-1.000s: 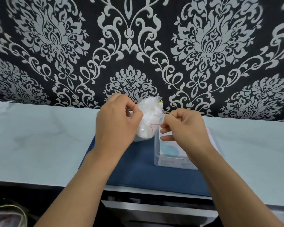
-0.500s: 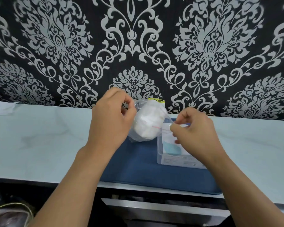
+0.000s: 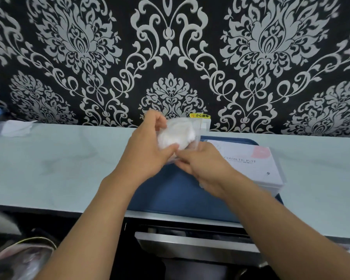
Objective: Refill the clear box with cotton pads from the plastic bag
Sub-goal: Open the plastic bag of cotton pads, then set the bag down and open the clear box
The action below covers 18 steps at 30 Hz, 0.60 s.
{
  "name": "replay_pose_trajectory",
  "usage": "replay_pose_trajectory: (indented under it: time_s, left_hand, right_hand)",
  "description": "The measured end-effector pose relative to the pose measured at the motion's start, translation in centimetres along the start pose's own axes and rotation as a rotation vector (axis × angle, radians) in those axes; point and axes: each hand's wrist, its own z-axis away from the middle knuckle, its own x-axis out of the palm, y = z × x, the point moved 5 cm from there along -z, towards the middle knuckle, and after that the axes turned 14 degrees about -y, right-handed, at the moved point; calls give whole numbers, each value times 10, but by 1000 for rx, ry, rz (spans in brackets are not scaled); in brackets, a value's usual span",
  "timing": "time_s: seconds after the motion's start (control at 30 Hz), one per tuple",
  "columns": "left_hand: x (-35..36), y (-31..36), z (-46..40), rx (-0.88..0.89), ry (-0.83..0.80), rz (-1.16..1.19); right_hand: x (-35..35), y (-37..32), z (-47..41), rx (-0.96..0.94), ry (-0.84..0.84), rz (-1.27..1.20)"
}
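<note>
The plastic bag of cotton pads was held in the grip of the left hand, above the far edge of the blue mat. Its lower edge was pinched by the right hand, which had been brought in against the left since half a second before. The clear box lay on the mat's right side, on the surface.

Your two hands meet above the blue mat, holding the plastic bag clear of it. To your right, the clear box fills the mat's right side. The pale table lies bare to your left, up to a white cloth by the patterned wall.
</note>
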Motion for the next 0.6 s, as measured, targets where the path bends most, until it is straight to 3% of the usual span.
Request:
replay_pose_trajectory:
  time_s: [0.13,0.2,0.23,0.3,0.4,0.53,0.6]
  left_hand:
    - [9,-17,0,-85,-142,-175]
    - [30,-18,-1,-103,-252,-298]
    - [29,-21,-2,-115,-279,-346]
    - [22,-24,-6,-144,-316,-420]
    - [19,-18,-1,-113,-441,-429]
    - [34,34,12,115,-417,-90]
    - [50,48,5,105,-457,-1]
  right_hand:
    - [-29,-24,33,5,26,388]
    - [-66,-37,60,-68,181,849]
    - [-78,-42,62,-88,184,1111]
    - [-95,-32,52,32,48,1409]
    - [-109,-15,40,171,-20,1533]
    - [-106,-23,46,13,-80,1445]
    - [-102,-29,52,-83,-93,1299]
